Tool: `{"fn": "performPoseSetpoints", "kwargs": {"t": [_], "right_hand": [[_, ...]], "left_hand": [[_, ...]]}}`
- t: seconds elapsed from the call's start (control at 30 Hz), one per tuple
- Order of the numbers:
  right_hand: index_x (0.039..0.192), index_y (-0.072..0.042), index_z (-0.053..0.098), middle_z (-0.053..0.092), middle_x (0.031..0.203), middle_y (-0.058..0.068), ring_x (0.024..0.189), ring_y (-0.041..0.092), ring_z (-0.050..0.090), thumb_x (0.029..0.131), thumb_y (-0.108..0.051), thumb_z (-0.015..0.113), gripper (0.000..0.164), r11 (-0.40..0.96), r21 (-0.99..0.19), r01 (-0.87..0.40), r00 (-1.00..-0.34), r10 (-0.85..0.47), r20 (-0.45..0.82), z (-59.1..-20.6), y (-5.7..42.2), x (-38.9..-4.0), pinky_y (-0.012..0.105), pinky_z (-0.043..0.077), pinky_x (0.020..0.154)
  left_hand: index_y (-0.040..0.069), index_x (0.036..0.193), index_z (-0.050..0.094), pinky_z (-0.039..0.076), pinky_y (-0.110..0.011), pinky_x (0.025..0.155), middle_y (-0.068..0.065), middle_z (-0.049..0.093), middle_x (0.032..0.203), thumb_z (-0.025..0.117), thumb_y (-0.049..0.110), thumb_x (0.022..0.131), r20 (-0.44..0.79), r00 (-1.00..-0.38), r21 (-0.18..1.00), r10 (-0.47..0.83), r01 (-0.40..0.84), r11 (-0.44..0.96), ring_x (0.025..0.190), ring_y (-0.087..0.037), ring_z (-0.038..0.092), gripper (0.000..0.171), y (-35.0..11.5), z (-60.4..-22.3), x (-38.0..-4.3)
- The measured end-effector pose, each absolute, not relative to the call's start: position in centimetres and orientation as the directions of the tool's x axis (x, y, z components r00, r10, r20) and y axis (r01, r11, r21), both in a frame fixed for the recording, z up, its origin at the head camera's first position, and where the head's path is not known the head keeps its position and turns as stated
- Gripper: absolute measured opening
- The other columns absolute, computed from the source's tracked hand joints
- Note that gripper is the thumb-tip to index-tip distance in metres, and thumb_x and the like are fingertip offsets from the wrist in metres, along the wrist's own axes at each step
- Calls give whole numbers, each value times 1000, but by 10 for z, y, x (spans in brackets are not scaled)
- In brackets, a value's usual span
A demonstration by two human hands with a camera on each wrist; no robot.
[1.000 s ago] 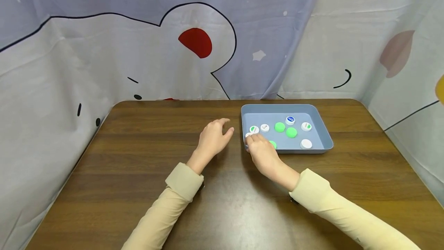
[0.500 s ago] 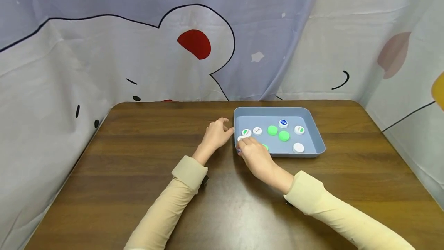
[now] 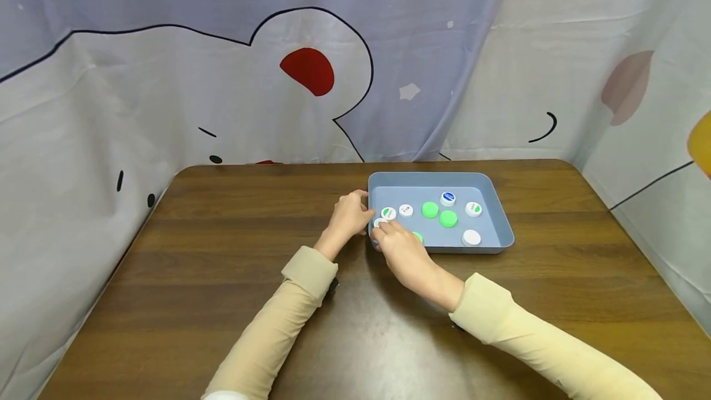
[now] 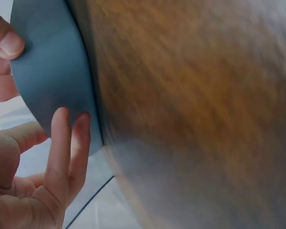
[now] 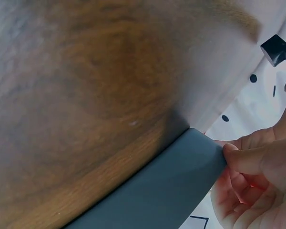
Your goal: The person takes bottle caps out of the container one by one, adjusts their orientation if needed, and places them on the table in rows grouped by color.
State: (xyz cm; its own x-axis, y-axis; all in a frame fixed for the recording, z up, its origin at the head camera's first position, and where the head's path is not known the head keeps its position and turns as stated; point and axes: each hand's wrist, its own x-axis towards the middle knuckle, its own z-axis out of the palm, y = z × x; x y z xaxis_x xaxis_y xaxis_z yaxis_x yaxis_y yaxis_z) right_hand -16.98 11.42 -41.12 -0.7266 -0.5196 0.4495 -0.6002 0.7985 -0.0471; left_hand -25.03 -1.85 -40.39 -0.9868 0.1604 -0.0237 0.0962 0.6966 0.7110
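A blue-grey tray (image 3: 502, 230) lies on the wooden table with several white and green bottle caps inside, such as a green cap (image 3: 430, 210) and a white cap (image 3: 471, 237). At its near left corner, my right hand (image 3: 410, 258) pinches the rim; in the right wrist view the thumb (image 5: 232, 155) is at that corner. Further back, my left hand (image 3: 348, 216) holds the left wall. Its thumb passes over the rim to the inner side, and two fingers (image 4: 62, 143) lie along the outside. Right-hand fingers hide part of the nearest caps.
The brown wooden table (image 3: 250, 221) stretches out on both sides of the tray. A patterned curtain (image 3: 166, 97) hangs behind the table and round its sides.
The tray has slid left along with my right hand. My left hand has moved slightly right, from apart from the tray to its left wall. The caps keep their arrangement inside.
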Motion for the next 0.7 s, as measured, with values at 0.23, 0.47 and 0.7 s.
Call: {"fn": "performPoseSetpoints", "kwargs": {"t": [0.23, 0.47, 0.7], "right_hand": [[85, -7, 63, 61, 85, 4, 83, 23, 58, 79, 2, 70, 12, 793, -33, -608, -717, -532, 451, -413, 111, -172, 33, 52, 63], [93, -8, 67, 63, 89, 3, 88, 21, 60, 84, -9, 70, 10, 773, -74, -630, -711, -536, 455, -412, 109, -173, 34, 53, 70], [96, -7, 68, 66, 90, 3, 86, 21, 61, 88, -12, 68, 10, 767, -104, -633, -714, -526, 461, -411, 117, -175, 32, 52, 73]], "left_hand": [[-2, 128, 58, 57, -33, 71, -14, 73, 94, 63, 11, 88, 4, -991, 669, 137, 104, 736, 77, -26, 71, 42, -19, -408, -253], [-3, 125, 60, 50, -25, 56, -11, 71, 79, 60, 6, 86, 30, -990, 656, 136, 122, 744, 59, -17, 64, 40, -25, -406, -253], [-3, 123, 62, 47, -20, 43, -12, 66, 68, 57, 4, 88, 9, -991, 668, 133, 105, 736, 49, -18, 64, 36, -31, -406, -252]]}}
